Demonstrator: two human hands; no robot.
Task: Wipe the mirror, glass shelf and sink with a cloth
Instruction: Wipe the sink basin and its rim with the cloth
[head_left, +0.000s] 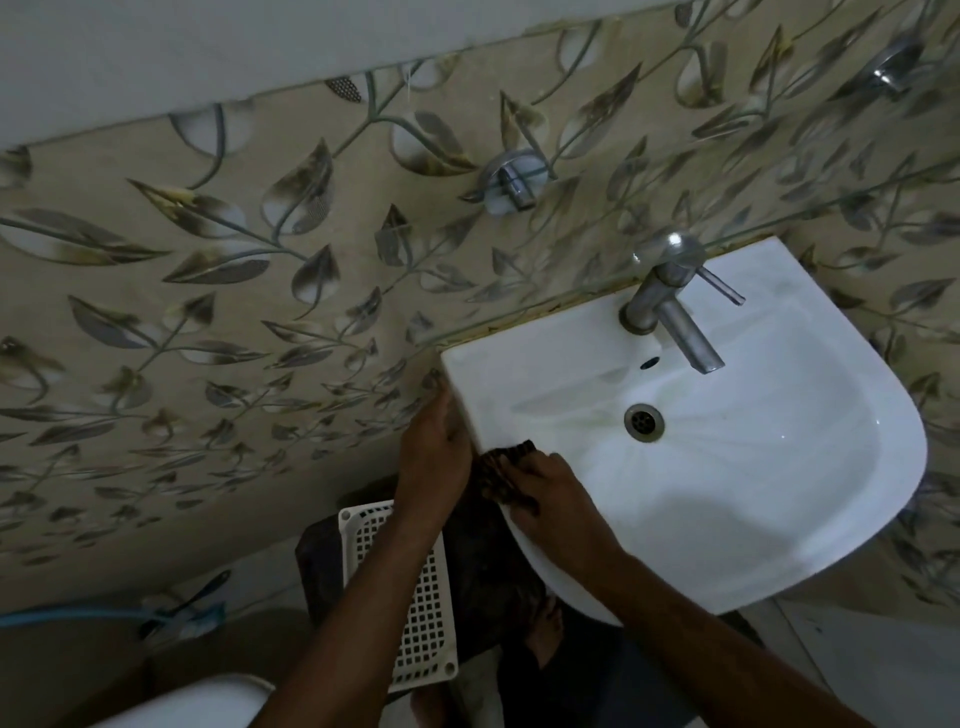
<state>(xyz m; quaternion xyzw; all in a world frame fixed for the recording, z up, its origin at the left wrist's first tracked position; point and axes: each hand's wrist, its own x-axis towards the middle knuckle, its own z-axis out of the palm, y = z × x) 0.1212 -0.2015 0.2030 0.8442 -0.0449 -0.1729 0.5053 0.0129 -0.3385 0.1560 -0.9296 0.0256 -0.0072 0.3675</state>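
Observation:
A white wall-hung sink (831, 467) fills the right of the head view, with a metal tap (670, 306) at its back and a drain (644, 422) in the bowl. My right hand (550, 493) presses a dark patterned cloth (506, 467) against the sink's left rim. My left hand (434, 447) rests flat against the sink's outer left side, next to the tiled wall, holding nothing. The edge of a glass shelf (571, 293) runs slantwise above the sink, held by a metal bracket (511, 179). No mirror is in view.
Leaf-patterned tiles (208, 312) cover the wall on the left. A white perforated plastic basket (415, 597) stands on the floor below the sink. A blue hose (78, 618) runs low at the left, and part of a white toilet (208, 701) shows at the bottom.

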